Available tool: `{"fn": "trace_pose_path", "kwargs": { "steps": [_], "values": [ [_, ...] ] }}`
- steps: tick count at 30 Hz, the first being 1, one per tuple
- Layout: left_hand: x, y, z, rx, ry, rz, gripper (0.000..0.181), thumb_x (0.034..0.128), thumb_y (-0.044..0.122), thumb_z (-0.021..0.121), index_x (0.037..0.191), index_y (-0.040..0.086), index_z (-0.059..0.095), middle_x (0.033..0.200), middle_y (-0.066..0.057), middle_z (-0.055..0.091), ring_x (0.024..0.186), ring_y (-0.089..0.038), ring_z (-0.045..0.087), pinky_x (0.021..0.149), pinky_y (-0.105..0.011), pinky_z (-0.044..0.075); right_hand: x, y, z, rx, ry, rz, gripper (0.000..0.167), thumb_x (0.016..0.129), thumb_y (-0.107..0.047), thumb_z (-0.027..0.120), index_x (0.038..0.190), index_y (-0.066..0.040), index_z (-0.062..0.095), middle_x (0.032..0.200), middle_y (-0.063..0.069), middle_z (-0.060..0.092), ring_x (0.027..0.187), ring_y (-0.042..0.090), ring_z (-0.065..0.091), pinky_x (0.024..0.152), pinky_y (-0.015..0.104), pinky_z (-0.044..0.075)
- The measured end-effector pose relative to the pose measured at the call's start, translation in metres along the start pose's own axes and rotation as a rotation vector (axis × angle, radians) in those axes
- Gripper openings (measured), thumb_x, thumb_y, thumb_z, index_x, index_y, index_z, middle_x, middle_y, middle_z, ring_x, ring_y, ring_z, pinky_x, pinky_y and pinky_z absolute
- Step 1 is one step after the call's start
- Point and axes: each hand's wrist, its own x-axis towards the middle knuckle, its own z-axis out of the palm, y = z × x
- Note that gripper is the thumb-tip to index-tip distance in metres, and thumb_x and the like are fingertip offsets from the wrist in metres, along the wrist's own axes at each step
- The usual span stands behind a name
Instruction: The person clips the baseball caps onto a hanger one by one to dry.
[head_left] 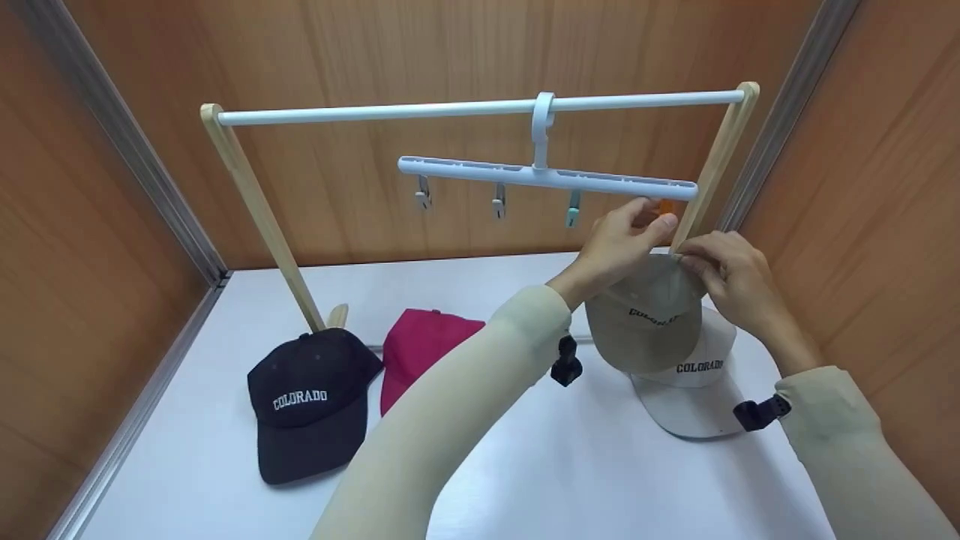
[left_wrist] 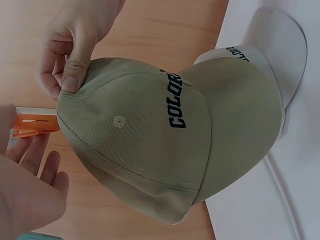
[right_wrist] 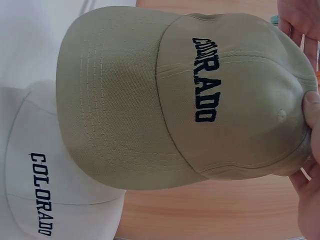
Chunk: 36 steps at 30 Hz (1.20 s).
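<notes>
An olive-khaki cap [head_left: 645, 322] marked COLORADO hangs crown up, brim down. My right hand [head_left: 731, 277] pinches the top of its crown between thumb and fingers. Close by, my left hand [head_left: 619, 240] pinches an orange clip [left_wrist: 35, 121] under the right end of the light-blue hanger [head_left: 480, 172]. The clip meets the crown's top edge in the left wrist view; whether its jaws bite the cloth cannot be told. Two grey clips and a teal clip [head_left: 573, 210] dangle from the hanger, which tilts down to the right.
The hanger hooks over a white rod [head_left: 360, 113] on wooden legs [head_left: 262, 217]. On the white table [head_left: 555, 465] lie a black cap [head_left: 311, 405], a dark red cap [head_left: 420, 352] partly behind my left arm, and a white cap [head_left: 694, 412] behind the khaki one. Wooden panels surround the table.
</notes>
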Motion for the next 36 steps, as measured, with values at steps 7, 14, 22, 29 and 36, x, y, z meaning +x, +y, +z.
{"fn": "trace_pose_path", "kwargs": {
  "steps": [7,14,22,29,36],
  "values": [
    [-0.002,-0.002,-0.002,-0.006,0.035,-0.012,0.042,0.1077,0.04,0.063,0.144,0.018,0.064,0.133,0.005,0.071,0.122,-0.009,0.066,0.105,-0.034,0.055,-0.002,-0.001,0.003,0.001,0.003,0.02,0.014,0.098,0.004,0.071,0.107,-0.006,0.078,0.094,0.007,0.073,0.086,0.009,0.05,0.074,0.018,0.039],
    [-0.002,-0.001,-0.001,-0.01,0.072,-0.024,0.035,0.1064,0.039,0.066,0.134,0.017,0.07,0.12,0.008,0.074,0.11,-0.006,0.066,0.1,-0.031,0.056,-0.002,0.0,0.005,-0.015,0.011,0.03,0.014,0.098,0.003,0.072,0.107,-0.006,0.078,0.095,0.006,0.073,0.086,0.009,0.05,0.073,0.017,0.039],
    [-0.004,-0.001,0.001,-0.022,0.145,-0.08,0.037,0.1047,0.04,0.068,0.135,0.019,0.072,0.119,0.009,0.075,0.11,-0.006,0.068,0.101,-0.035,0.057,-0.002,-0.002,0.008,0.021,0.007,0.035,0.011,0.1,0.001,0.07,0.106,-0.004,0.077,0.095,0.008,0.073,0.085,0.01,0.05,0.073,0.019,0.038],
    [-0.004,0.003,0.002,-0.089,0.148,-0.097,0.035,0.1039,0.038,0.07,0.132,0.018,0.074,0.116,0.009,0.076,0.109,-0.006,0.068,0.1,-0.034,0.057,0.0,-0.003,0.01,0.025,0.012,0.025,0.011,0.098,0.003,0.071,0.106,-0.003,0.077,0.093,0.006,0.072,0.083,0.009,0.049,0.072,0.018,0.038],
    [-0.005,0.002,0.003,-0.121,0.143,-0.098,0.032,0.104,0.036,0.07,0.13,0.017,0.074,0.116,0.01,0.074,0.108,-0.005,0.067,0.1,-0.032,0.056,0.001,-0.003,0.011,0.02,0.011,0.022,0.01,0.098,0.004,0.071,0.106,-0.001,0.076,0.091,0.006,0.071,0.081,0.009,0.049,0.071,0.018,0.037]
  ]
}}
